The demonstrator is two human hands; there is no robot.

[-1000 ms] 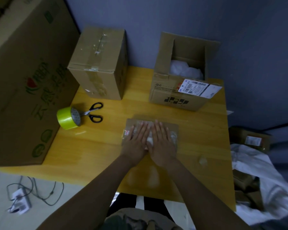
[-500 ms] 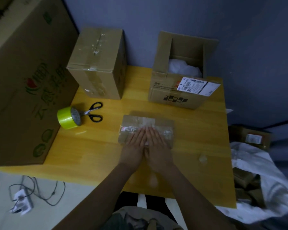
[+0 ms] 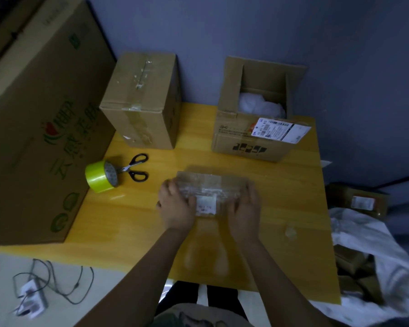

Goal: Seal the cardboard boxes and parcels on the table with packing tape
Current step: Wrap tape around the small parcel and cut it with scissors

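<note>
A small flat cardboard parcel (image 3: 211,184), wrapped in clear tape and bearing a white label, lies on the yellow table (image 3: 286,185) in front of me. My left hand (image 3: 175,205) grips its left end with curled fingers. My right hand (image 3: 243,207) holds its right end the same way. A roll of yellow-green packing tape (image 3: 99,177) stands on its edge at the left, with black-handled scissors (image 3: 137,167) right beside it. At the back, a taped-shut box (image 3: 139,102) stands on the left and an open box (image 3: 253,140) with white filling on the right.
A very large printed carton (image 3: 33,128) walls off the table's left side. A crumpled scrap of clear tape (image 3: 290,232) lies near the right edge. More small parcels sit in a white bag (image 3: 368,244) on the floor at right. A power strip (image 3: 31,296) with cables lies lower left.
Both hands lay flat together on the middle of the parcel; they have slid apart to its two ends and the fingers have curled over the edges, uncovering the white label.
</note>
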